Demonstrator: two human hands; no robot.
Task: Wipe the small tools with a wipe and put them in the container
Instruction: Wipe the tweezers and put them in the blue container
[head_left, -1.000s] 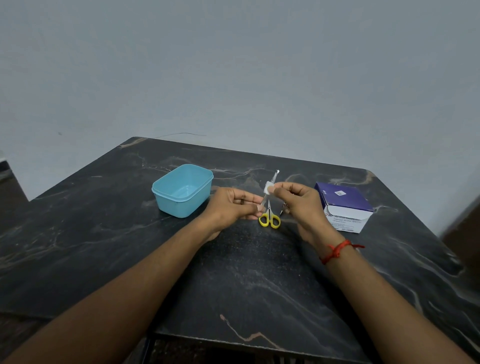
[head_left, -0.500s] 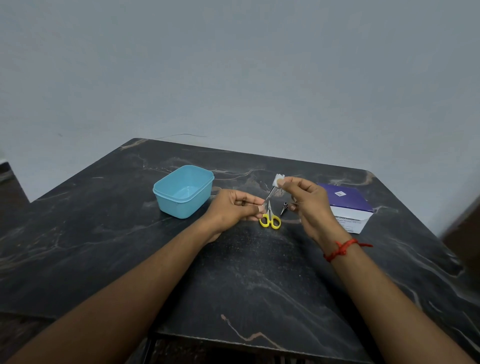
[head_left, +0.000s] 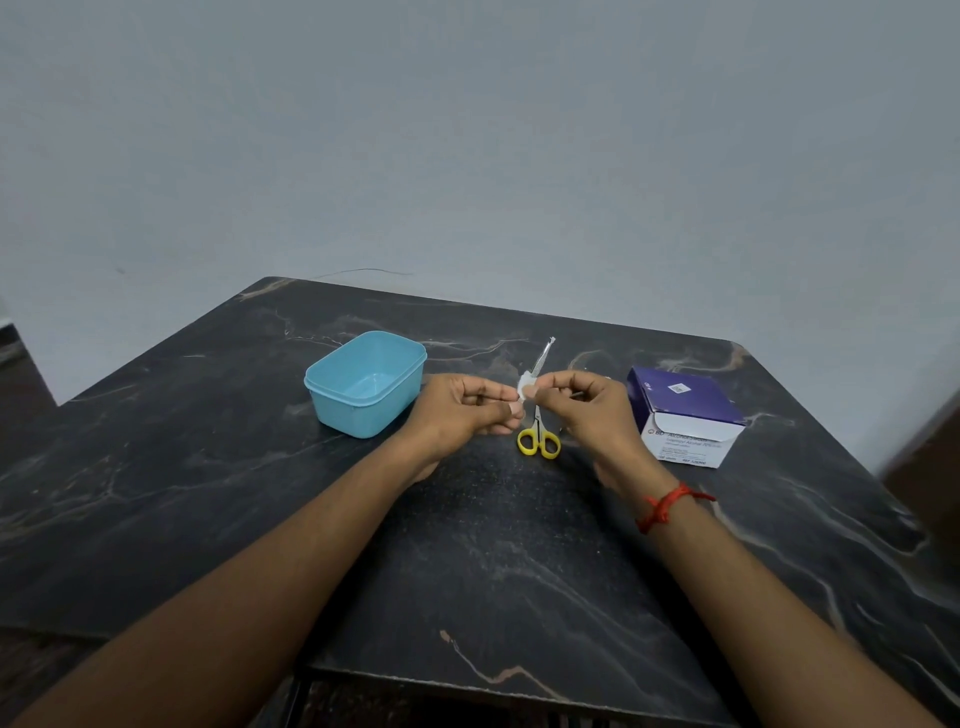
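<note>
A thin silver tweezers-like tool (head_left: 543, 356) is held tilted above the table, its tip pointing up and away. My left hand (head_left: 462, 410) pinches its lower end. My right hand (head_left: 587, 405) pinches a small white wipe (head_left: 525, 387) around the tool's shaft, low down near my left fingertips. Small yellow-handled scissors (head_left: 539, 439) lie on the table just below both hands. A light blue open container (head_left: 363, 382) stands to the left of my left hand with nothing visible inside it.
A purple and white box of alcohol swabs (head_left: 683, 415) sits to the right of my right hand. The dark marble table (head_left: 467, 545) ends near the wall behind. A small dark tool by the scissors is mostly hidden by my right hand.
My right hand slid the wipe up to the tool's tip and has now come back down the shaft to near my left fingers. My left hand stayed in place.
</note>
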